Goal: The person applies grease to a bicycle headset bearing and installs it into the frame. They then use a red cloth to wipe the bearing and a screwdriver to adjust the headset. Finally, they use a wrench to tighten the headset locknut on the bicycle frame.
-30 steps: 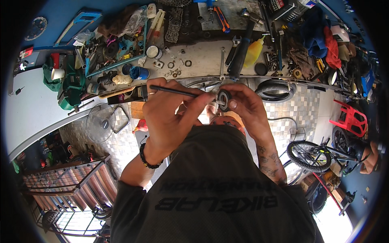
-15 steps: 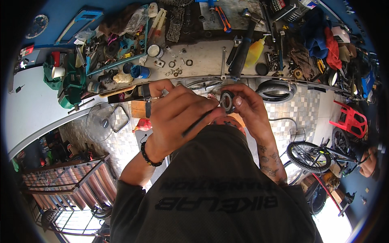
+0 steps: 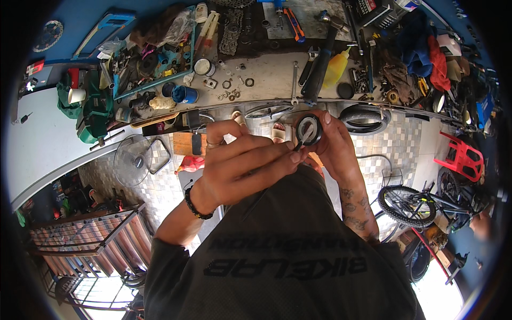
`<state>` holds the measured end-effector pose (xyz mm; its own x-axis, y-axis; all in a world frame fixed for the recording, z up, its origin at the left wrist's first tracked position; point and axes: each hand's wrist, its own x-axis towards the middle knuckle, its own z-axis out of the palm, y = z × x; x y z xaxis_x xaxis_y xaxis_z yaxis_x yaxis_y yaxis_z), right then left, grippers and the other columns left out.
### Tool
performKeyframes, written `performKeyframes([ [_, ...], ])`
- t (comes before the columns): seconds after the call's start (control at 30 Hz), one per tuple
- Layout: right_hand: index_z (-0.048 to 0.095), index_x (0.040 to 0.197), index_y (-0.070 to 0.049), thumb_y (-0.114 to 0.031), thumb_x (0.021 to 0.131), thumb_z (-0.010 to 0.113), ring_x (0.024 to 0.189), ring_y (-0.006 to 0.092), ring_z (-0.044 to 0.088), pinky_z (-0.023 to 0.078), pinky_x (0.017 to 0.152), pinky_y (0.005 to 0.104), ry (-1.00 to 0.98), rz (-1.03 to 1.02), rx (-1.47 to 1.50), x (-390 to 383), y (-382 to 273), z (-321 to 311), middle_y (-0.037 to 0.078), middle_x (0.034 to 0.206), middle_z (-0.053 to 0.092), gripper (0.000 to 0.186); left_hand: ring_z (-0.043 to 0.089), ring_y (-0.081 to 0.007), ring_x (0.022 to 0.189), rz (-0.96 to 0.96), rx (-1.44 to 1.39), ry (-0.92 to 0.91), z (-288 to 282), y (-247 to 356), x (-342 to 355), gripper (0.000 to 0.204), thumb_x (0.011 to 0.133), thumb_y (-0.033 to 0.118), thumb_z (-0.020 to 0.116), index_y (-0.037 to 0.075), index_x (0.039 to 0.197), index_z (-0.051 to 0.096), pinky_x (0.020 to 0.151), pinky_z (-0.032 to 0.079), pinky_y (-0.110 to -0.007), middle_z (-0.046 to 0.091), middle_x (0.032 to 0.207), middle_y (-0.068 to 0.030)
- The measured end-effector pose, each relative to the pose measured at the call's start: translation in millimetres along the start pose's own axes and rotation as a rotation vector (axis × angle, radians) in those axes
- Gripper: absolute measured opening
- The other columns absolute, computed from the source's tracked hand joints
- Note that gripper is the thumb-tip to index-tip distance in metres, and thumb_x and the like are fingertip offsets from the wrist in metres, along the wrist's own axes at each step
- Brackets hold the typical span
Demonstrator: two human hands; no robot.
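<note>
My right hand [image 3: 337,140] pinches a dark ring with a pale inner edge, which looks like a cartridge bearing [image 3: 318,134]. It is tilted so that its round opening shows. My left hand [image 3: 248,160] is closed around a slim dark pick-like tool [image 3: 300,145], its tip at the ring's lower left edge. Most of the tool is hidden behind my fingers, so I cannot tell its exact kind. Both hands are close together in front of my chest, short of the workbench [image 3: 277,69].
On the bench lie a combination wrench [image 3: 294,82], a hammer [image 3: 322,66], a yellow squeeze bottle [image 3: 336,69], a blue can [image 3: 185,94] and several nuts. Tires [image 3: 364,120] rest below its edge. A fan [image 3: 132,160] stands left, a red stool [image 3: 460,154] and a bicycle [image 3: 410,205] right.
The ring has turned to show more of its opening and risen slightly to the right. My left hand has shifted right, bringing the tool to the ring's edge.
</note>
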<state>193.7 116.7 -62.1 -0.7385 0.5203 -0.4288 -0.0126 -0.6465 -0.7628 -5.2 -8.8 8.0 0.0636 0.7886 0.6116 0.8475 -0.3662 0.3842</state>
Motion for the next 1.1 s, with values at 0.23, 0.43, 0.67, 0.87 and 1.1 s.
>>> performKeyframes([
  [0.23,0.059,0.137,0.002,-0.041,0.111,0.054,0.095,0.0178,0.071,0.060,0.082,0.0334,0.023,-0.021,-0.029,3.1,-2.8,1.5,0.011,0.114,0.069,0.051,0.069,-0.0099,0.079,-0.131,-0.039,-0.036,-5.5,-5.6,1.7,0.018,0.081,0.019,0.089,0.019,0.097,0.081,0.079,0.039,-0.031,0.079,0.091,0.0043],
  [0.43,0.060,0.143,-0.007,-0.024,0.106,0.064,0.102,0.0141,0.070,0.058,0.074,0.0273,-0.038,-0.079,-0.105,3.7,-9.9,6.2,0.005,0.115,0.069,0.041,0.070,-0.0190,0.075,-0.664,-0.211,0.204,-8.3,-41.1,-13.3,0.006,0.092,0.009,0.078,0.005,0.088,0.078,0.086,0.051,-0.032,0.080,0.088,-0.0074],
  [0.67,0.051,0.148,0.000,-0.006,0.097,0.069,0.121,0.0270,0.065,0.052,0.103,0.0425,-0.043,-0.134,0.047,10.1,-11.3,12.5,0.016,0.137,0.064,0.054,0.076,-0.0279,0.077,-0.769,0.413,0.003,-19.2,-199.5,-40.3,0.012,0.093,0.018,0.077,0.007,0.095,0.081,0.090,0.051,-0.040,0.080,0.090,-0.0139],
  [0.87,0.048,0.149,-0.003,0.005,0.094,0.068,0.094,0.0176,0.069,0.064,0.072,0.0298,-0.084,-0.225,0.078,13.3,-10.3,12.5,0.018,0.139,0.064,0.059,0.074,-0.0295,0.079,-0.621,0.732,-0.368,25.8,-253.6,-73.7,0.014,0.095,0.028,0.073,0.018,0.093,0.082,0.094,0.042,-0.049,0.079,0.084,-0.0078],
  [1.1,0.052,0.145,-0.002,0.009,0.086,0.072,0.139,0.0358,0.058,0.046,0.119,0.0487,-0.067,-0.297,0.091,8.6,-8.3,4.8,0.023,0.146,0.058,0.063,0.075,-0.0244,0.080,-0.702,0.382,-0.074,-4.9,-199.1,-17.6,0.009,0.095,0.015,0.074,0.008,0.094,0.080,0.086,0.052,-0.038,0.079,0.088,-0.0124],
])
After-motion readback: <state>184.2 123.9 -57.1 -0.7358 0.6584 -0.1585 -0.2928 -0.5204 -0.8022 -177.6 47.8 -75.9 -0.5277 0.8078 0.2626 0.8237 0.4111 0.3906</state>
